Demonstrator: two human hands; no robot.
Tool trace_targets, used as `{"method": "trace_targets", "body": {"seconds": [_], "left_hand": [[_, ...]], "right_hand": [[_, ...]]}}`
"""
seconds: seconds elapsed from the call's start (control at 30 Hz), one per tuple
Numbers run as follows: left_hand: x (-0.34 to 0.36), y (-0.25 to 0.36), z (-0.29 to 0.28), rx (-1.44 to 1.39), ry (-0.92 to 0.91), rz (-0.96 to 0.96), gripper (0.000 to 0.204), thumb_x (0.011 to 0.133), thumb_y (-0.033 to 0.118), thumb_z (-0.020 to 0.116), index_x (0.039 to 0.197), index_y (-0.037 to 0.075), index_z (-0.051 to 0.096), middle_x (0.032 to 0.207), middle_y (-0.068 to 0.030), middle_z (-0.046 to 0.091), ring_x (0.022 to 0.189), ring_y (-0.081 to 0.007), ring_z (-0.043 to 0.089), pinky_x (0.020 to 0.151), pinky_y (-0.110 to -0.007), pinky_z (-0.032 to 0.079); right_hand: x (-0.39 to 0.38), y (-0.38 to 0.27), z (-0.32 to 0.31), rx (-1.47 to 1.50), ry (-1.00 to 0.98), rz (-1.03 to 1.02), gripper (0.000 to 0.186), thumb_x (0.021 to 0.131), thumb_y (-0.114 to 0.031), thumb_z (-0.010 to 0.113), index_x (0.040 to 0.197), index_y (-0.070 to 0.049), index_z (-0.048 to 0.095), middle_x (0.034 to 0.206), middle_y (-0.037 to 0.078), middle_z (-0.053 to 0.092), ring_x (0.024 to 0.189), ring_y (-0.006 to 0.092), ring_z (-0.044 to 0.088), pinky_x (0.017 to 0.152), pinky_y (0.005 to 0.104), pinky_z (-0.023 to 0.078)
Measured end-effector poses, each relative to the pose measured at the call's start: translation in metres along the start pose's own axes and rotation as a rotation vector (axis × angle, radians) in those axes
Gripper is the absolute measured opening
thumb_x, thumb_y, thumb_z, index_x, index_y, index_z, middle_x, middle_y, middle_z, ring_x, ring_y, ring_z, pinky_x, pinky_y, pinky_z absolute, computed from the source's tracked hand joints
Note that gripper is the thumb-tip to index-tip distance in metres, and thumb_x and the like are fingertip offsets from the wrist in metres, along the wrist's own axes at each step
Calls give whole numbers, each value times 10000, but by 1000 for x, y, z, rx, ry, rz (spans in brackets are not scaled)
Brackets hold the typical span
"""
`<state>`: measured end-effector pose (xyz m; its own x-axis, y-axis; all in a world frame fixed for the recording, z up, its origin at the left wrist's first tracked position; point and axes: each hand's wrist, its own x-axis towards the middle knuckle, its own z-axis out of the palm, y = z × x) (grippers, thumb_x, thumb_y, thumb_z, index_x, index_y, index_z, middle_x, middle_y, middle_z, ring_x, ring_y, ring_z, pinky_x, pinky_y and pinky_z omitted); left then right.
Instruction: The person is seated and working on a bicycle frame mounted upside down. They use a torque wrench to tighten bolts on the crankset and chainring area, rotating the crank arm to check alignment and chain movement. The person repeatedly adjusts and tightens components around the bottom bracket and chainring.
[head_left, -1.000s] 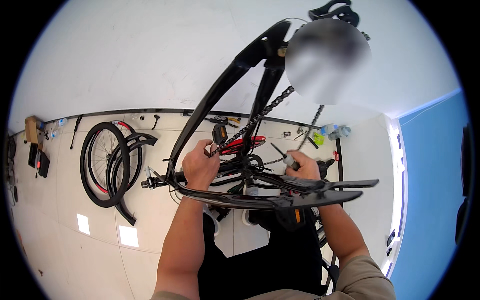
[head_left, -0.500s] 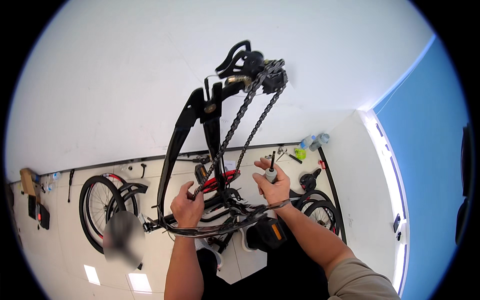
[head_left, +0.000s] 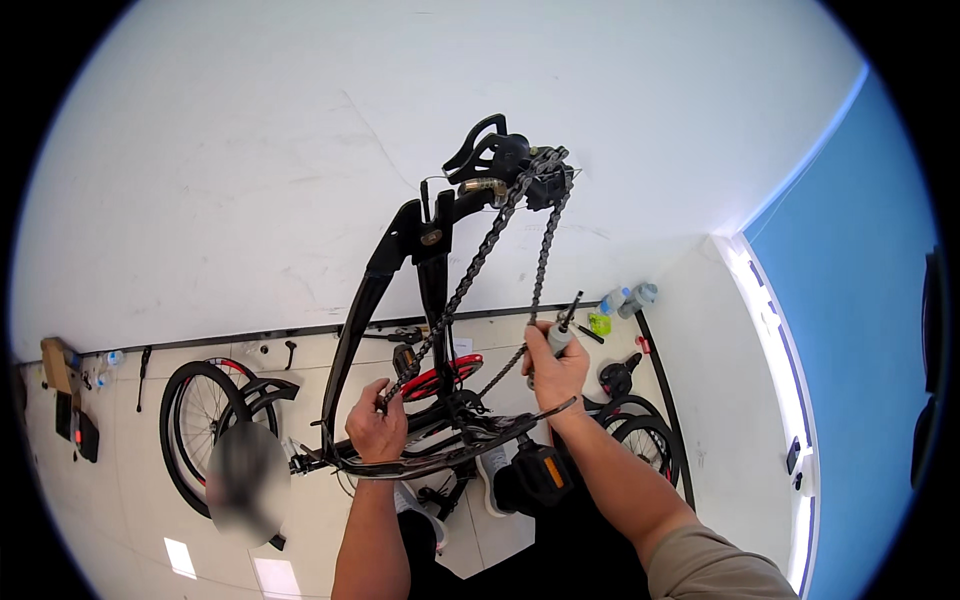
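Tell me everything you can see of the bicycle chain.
The bicycle chain is dark grey, made of small links that look like metal. Its top is at the black derailleur, before the white wall. From there one run slants down to the left hand, whose fingers grip it; the other drops to the right hand, seems to touch its fingers, then bends down-left. Whether the loop is closed cannot be told.

fingers point(head_left: 541, 348): bare | sleeve point(head_left: 712, 562), behind right fingers: khaki, short | trousers point(head_left: 600, 550): black | shoes point(head_left: 488, 482), below fingers: probably grey-white
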<state>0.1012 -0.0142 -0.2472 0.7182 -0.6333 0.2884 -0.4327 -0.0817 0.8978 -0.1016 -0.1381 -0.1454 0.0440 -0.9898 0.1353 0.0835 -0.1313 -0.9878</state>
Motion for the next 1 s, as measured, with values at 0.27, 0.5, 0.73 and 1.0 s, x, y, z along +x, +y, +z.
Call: {"method": "trace_targets", "body": {"seconds": [0.27,0.5,0.73,1.0], "left_hand": [[-1,-2,1,-63,4,-33,239,853,204,733,1016,32,708,723,-139,681,647,-271,672,624,-347,510],[-4,14,-2,-142,-10,-65,227,896,221,693,994,16,703,739,-146,683,675,-280,675,651,-354,513],[-1,20,0,10,52,-24,249,840,259,762,951,39,721,672,-111,647,608,-264,631,574,-368,478],[-1,20,2,93,73,53,198,799,207,770,932,68,723,685,-72,662,638,-264,640,657,-399,469]], "right_hand": [[-8,-45,-7,-6,-27,-110,108,926,-78,685,1012,-12,682,695,-1,598,541,67,529,480,230,412],[-2,-116,48,-23,-363,-153,270,909,-87,712,1158,9,676,833,25,681,625,57,570,546,218,464],[4,-147,69,-8,-515,-130,256,909,-105,717,1131,18,685,819,2,675,653,43,566,582,218,479],[8,-170,71,-116,-533,-213,186,908,-82,711,1071,7,703,805,8,674,649,53,562,553,217,451]]}}
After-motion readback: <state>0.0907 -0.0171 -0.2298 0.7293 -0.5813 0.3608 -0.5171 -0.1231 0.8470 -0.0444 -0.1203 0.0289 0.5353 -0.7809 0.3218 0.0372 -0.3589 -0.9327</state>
